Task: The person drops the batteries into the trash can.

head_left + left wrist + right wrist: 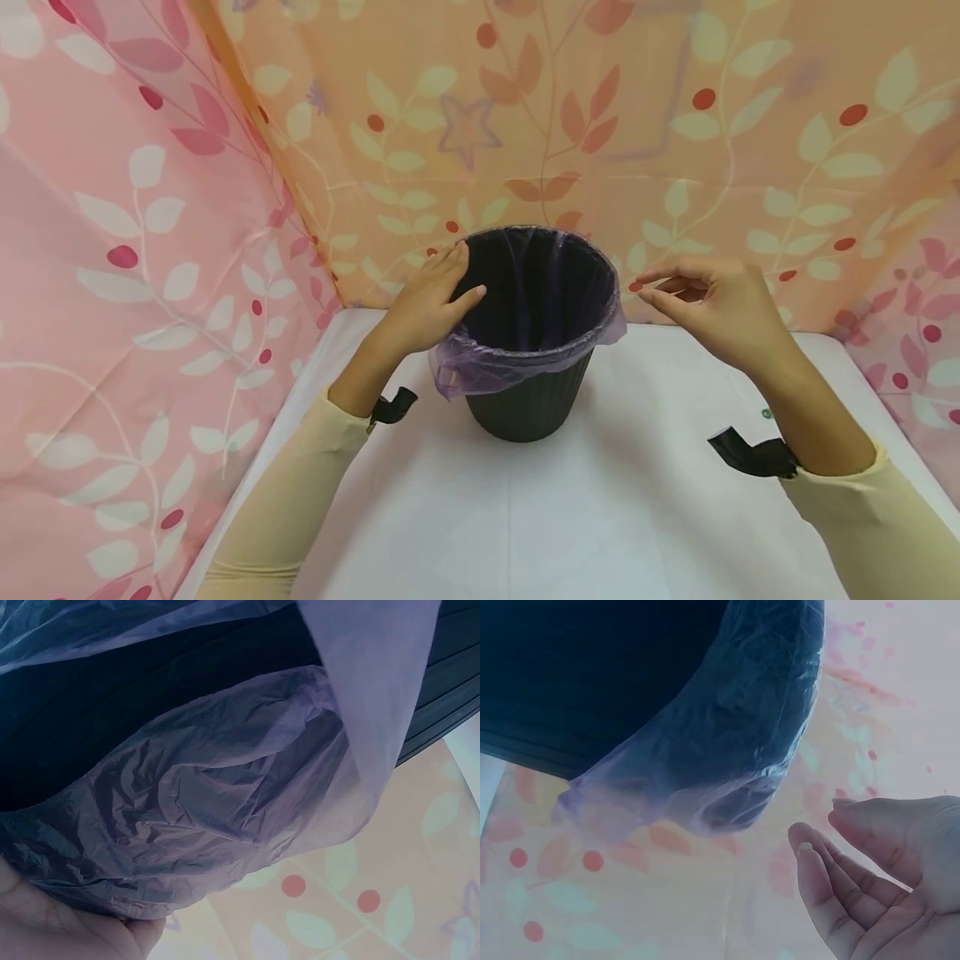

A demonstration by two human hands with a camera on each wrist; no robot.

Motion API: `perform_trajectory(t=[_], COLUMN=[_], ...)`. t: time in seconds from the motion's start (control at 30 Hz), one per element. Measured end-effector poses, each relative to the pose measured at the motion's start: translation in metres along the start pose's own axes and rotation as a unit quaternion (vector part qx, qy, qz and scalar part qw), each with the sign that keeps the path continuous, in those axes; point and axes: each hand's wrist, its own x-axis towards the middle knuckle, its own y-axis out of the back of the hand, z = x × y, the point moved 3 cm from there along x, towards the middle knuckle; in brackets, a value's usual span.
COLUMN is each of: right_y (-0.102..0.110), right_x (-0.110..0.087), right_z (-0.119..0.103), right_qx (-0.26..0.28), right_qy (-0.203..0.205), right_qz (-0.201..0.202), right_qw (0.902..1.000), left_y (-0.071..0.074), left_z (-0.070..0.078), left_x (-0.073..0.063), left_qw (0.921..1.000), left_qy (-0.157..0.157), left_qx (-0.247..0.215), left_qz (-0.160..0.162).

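Note:
A black trash bin [525, 410] stands upright on the white tabletop. A thin purple trash bag [491, 372] lines it, its edge folded down over the outside of the rim. My left hand [429, 304] rests on the left side of the rim, fingers extended along it and thumb toward the opening. In the left wrist view, the palm lies against the crinkled bag [202, 802]. My right hand [712, 304] hovers right of the bin, apart from it, fingers loosely bent, thumb and fingertips separated, nothing between them. The right wrist view shows the bag's overhang [727, 742] beside this hand.
The white table [517, 517] backs onto an orange leaf-patterned cloth [465, 83], with a pink patterned cloth [112, 333] along the left. Black wrist mounts [750, 454] stick out from both sleeves. A tiny greenish object [766, 413] lies beside the right wrist.

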Motion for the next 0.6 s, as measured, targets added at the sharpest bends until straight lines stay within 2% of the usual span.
perform_trajectory(t=[0.23,0.33,0.47,0.6], right_y=[0.004,0.005,0.007,0.009], right_x=[-0.015,-0.021,-0.031,-0.041], right_z=[0.014,0.021,0.032,0.043], right_qx=[-0.015,-0.014,-0.01,-0.03], right_qy=[-0.024,-0.02,-0.013,-0.032], right_qz=[0.016,0.024,0.023,0.02], right_qw=[0.9995,0.9994,0.9996,0.9989], left_y=[0.001,0.002,0.002,0.001], left_z=[-0.003,-0.004,-0.006,-0.006], left_x=[0.0,0.0,0.0,0.0], left_qw=[1.0,1.0,1.0,1.0], left_qy=[0.0,0.0,0.002,0.005], left_qx=[-0.004,-0.005,-0.002,-0.001], left_qz=[0.005,0.006,0.003,0.001])
